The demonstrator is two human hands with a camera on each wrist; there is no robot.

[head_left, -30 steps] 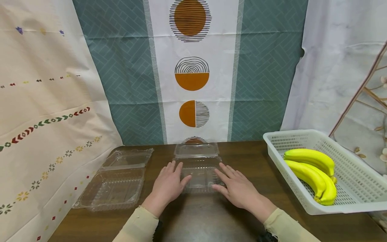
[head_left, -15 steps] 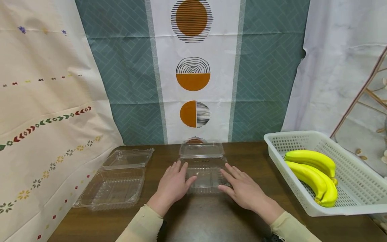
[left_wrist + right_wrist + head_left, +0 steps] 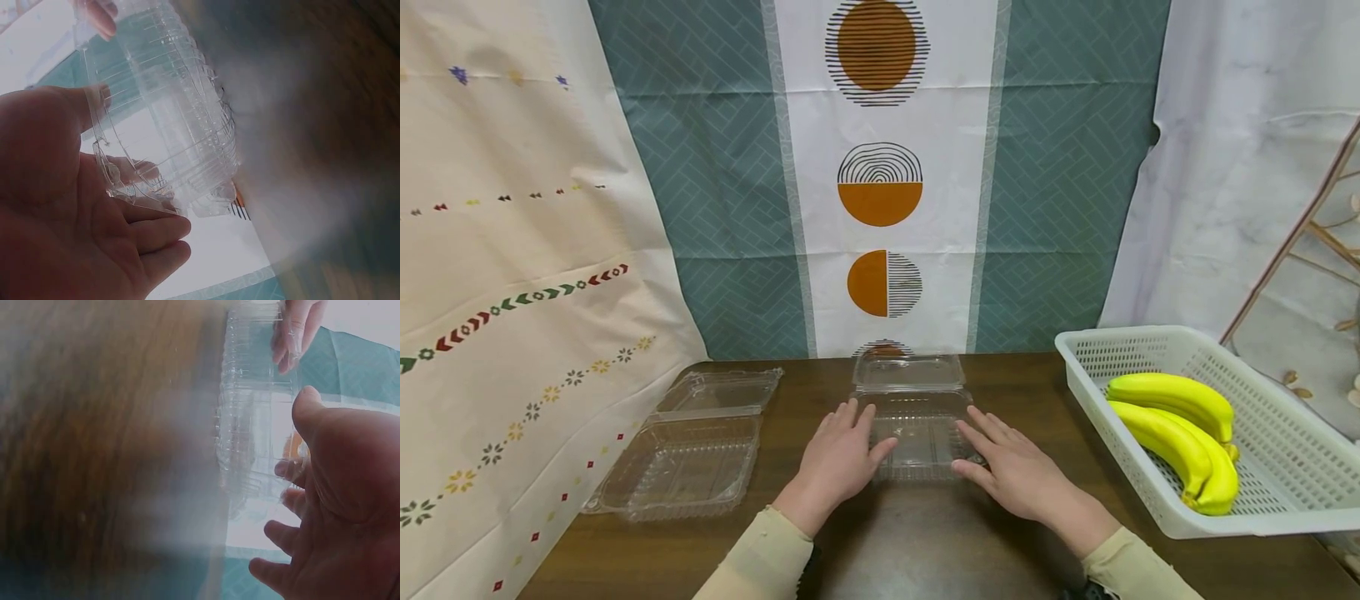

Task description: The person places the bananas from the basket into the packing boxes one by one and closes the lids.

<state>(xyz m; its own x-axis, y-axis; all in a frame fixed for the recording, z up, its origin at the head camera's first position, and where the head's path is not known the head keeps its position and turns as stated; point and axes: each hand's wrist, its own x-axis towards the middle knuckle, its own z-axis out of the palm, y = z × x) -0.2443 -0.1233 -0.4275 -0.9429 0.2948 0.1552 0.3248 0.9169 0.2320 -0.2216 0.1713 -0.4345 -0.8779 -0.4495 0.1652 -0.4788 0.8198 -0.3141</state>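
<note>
A clear plastic clamshell box (image 3: 921, 442) stands at the middle of the table with its lid (image 3: 910, 372) raised toward the back. My left hand (image 3: 838, 454) is against its left side, fingers fairly straight and thumb at the near rim. On the opposite side, my right hand (image 3: 1015, 467) touches the box with extended, spread fingers. The wrist views show the box's ribbed wall (image 3: 181, 106) between both hands, and the right thumb (image 3: 309, 403) close to the rim. No fingers curl round the box.
Another clear clamshell box (image 3: 681, 458), lid folded back, sits at the left. On the right is a white perforated basket (image 3: 1285, 521) with yellow bananas (image 3: 1180, 442) inside. Patterned cloths hang behind the brown table (image 3: 910, 550) and at its sides.
Both hands and the clamshell box between them have shifted slightly to the right along the table. The other box and the basket with bananas have stayed put.
</note>
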